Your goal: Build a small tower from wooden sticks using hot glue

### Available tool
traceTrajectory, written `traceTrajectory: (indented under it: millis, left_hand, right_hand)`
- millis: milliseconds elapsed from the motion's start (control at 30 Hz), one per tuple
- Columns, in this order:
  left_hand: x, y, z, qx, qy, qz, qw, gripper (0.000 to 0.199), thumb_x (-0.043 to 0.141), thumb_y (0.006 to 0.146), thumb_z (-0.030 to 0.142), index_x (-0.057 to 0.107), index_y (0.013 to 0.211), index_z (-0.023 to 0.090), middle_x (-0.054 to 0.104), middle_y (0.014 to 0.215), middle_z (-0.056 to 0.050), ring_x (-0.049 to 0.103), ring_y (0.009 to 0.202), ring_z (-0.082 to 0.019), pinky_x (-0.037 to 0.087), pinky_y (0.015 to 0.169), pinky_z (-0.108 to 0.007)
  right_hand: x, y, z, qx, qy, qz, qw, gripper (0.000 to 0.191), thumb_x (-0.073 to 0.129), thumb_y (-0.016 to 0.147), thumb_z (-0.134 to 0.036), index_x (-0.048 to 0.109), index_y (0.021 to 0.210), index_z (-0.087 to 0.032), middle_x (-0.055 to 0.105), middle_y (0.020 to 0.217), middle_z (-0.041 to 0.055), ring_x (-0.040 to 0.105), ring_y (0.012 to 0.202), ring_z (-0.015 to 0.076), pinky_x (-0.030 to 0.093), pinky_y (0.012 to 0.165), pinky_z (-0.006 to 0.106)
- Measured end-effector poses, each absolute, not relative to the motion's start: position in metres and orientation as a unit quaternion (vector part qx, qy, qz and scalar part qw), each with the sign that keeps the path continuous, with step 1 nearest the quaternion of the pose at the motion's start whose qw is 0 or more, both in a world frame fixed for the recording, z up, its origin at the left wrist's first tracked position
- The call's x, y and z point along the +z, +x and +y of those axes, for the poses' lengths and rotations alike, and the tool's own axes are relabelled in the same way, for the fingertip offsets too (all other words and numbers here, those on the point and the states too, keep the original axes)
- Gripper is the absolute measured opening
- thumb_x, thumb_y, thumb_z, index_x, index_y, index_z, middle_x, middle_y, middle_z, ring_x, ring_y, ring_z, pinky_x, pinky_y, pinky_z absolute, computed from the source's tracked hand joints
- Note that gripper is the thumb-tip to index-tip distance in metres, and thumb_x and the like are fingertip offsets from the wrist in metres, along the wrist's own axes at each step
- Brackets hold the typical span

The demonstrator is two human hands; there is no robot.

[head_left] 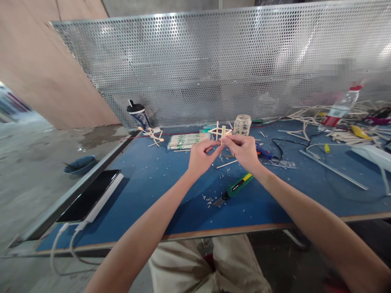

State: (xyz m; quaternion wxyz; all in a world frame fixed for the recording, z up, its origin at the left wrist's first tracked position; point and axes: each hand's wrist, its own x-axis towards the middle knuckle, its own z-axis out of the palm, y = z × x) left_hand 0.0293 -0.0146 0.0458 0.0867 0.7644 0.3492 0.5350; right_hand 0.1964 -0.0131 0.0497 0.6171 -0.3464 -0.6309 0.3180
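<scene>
Both hands meet above the middle of the blue table, fingertips pinched on short pale wooden sticks (223, 131) that stand upright between them. My left hand (204, 151) is closed at the left side of the sticks, and my right hand (242, 149) is closed at their right side. Just behind the fingers is a small stick frame (216, 132). A green utility knife (236, 187) lies nearer the front with its blade out, beside wood shavings (208, 200). One loose thin stick (226, 164) rests below the hands.
Behind are a packet of sticks (187, 141), a glass jar (242, 125), a lidded cup (139, 115) and a perforated metal panel (195, 65). A phone (91, 197) lies left. At right are a bottle (341, 106), cables, a ruler (278, 163) and piled sticks (342, 136).
</scene>
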Motion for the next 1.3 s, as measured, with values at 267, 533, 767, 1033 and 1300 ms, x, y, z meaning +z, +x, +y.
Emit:
traceTrajectory:
  millis: [267,533,767,1033,1300]
  left_hand:
    - [0.044,0.028,-0.013,0.529,0.772,0.343,0.08,0.02,0.071,0.085,0.04,0.077,0.091,0.021,0.044,0.058,0.003,0.041,0.056,-0.012,0.032,0.057,-0.028]
    - [0.047,0.03,-0.016,0.544,0.745,0.352,0.161,0.019,0.072,0.084,0.037,0.076,0.089,0.019,0.039,0.056,0.004,0.034,0.054,-0.011,0.028,0.055,-0.027]
    - [0.047,0.024,0.0,0.636,0.582,0.322,0.39,0.02,0.073,0.082,0.038,0.077,0.093,0.021,0.056,0.068,-0.001,0.04,0.057,-0.01,0.032,0.055,-0.026]
    - [0.054,-0.005,0.008,0.535,0.508,0.216,0.639,0.027,0.081,0.071,0.041,0.068,0.078,0.019,0.036,0.064,0.002,0.033,0.055,-0.008,0.04,0.055,-0.026]
    - [0.055,0.0,-0.014,0.409,0.594,0.228,0.654,0.06,0.08,0.054,0.066,0.042,0.059,0.02,0.031,0.064,-0.001,0.035,0.057,-0.014,0.039,0.053,-0.034]
  right_hand:
    - [0.052,0.196,-0.014,0.324,-0.358,-0.631,0.607,0.026,0.069,0.083,-0.042,0.076,0.081,-0.017,0.047,0.046,-0.0045,0.036,0.042,0.0071,0.026,0.041,0.025]
    - [0.052,0.196,-0.014,0.327,-0.351,-0.635,0.606,0.028,0.069,0.083,-0.044,0.077,0.081,-0.017,0.046,0.046,-0.0048,0.035,0.042,0.0073,0.025,0.041,0.025]
    - [0.057,0.203,-0.017,0.246,-0.368,-0.636,0.631,0.034,0.06,0.091,-0.046,0.077,0.082,-0.019,0.044,0.047,-0.0044,0.035,0.042,0.0079,0.024,0.042,0.026]
    - [0.053,0.216,0.001,0.278,-0.366,-0.65,0.605,0.036,0.059,0.091,-0.046,0.076,0.079,-0.017,0.043,0.046,-0.0047,0.035,0.044,0.0083,0.027,0.046,0.026]
    - [0.062,0.218,-0.003,0.353,-0.288,-0.683,0.571,0.035,0.061,0.087,-0.056,0.077,0.088,-0.024,0.064,0.077,0.002,0.051,0.064,0.0125,0.041,0.059,0.028]
